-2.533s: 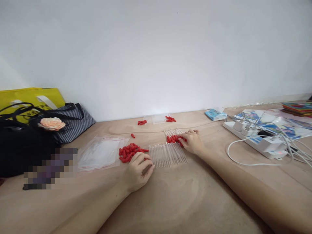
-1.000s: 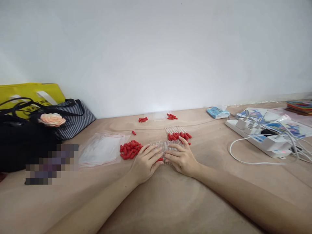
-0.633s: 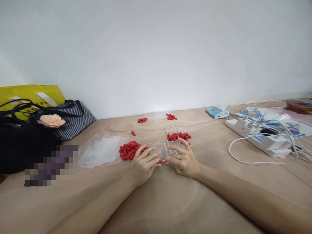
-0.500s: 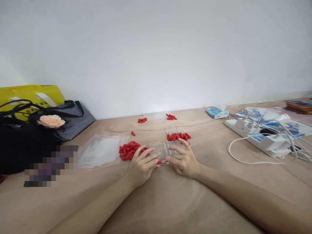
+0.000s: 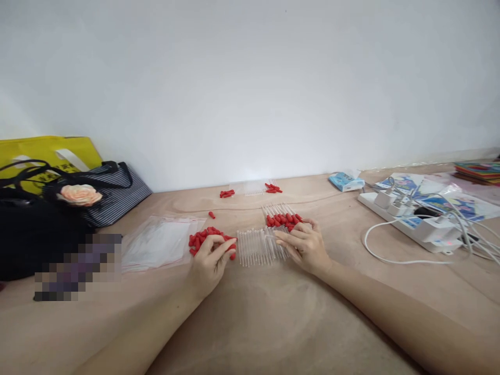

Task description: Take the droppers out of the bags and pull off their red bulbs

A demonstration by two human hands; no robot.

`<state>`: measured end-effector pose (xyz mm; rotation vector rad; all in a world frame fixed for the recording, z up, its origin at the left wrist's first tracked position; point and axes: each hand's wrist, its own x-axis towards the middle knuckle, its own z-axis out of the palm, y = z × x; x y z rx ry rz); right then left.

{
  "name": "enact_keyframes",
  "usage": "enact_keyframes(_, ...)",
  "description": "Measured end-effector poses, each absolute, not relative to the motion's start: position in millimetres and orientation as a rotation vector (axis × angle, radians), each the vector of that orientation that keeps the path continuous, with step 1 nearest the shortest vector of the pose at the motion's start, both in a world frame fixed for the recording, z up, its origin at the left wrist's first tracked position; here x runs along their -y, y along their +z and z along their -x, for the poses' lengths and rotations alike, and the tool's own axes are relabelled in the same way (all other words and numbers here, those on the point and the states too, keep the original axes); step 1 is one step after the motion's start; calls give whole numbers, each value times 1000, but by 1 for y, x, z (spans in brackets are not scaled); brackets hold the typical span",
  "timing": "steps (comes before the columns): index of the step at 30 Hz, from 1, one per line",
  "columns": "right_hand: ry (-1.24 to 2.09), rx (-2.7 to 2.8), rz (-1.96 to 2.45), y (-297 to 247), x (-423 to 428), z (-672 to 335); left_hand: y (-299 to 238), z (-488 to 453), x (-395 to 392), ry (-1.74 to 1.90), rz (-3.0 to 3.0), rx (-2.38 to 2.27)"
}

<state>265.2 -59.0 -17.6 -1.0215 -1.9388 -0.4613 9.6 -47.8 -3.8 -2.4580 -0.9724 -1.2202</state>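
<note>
A row of clear thin tubes (image 5: 255,246) lies on the wooden table (image 5: 273,323) between my hands. My left hand (image 5: 209,263) rests at the near edge of a pile of loose red caps (image 5: 203,239), fingers curled, a red cap (image 5: 233,255) at its fingertips. My right hand (image 5: 304,245) lies at the right end of the clear tubes, fingers pinched together over them. Just behind it sits a bunch of tubes fitted with red caps (image 5: 283,219).
An empty zip bag (image 5: 158,242) lies left of the cap pile. Bags (image 5: 58,208) stand far left. More red caps (image 5: 227,194) and capped tubes (image 5: 272,188) lie by the wall. A power strip (image 5: 410,221) with cables, a tissue pack (image 5: 346,182) and printed sheets are at right.
My hands were together over the clear tubes; they have parted. The left has gone left to the cap pile, the right has slid to the tubes' right end.
</note>
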Motion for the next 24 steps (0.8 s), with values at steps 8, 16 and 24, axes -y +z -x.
enact_keyframes(8, -414, 1908, 1309, -20, 43, -281, 13, 26, 26, -1233, 2179, 1284)
enact_keyframes(16, -499, 1946, 1310, -25, 43, -283, 20, 35, 28, -1202, 2231, 1481)
enact_keyframes(24, -486, 2047, 1347, -25, 49, -274, 11, 31, 29, -1005, 2393, 1408)
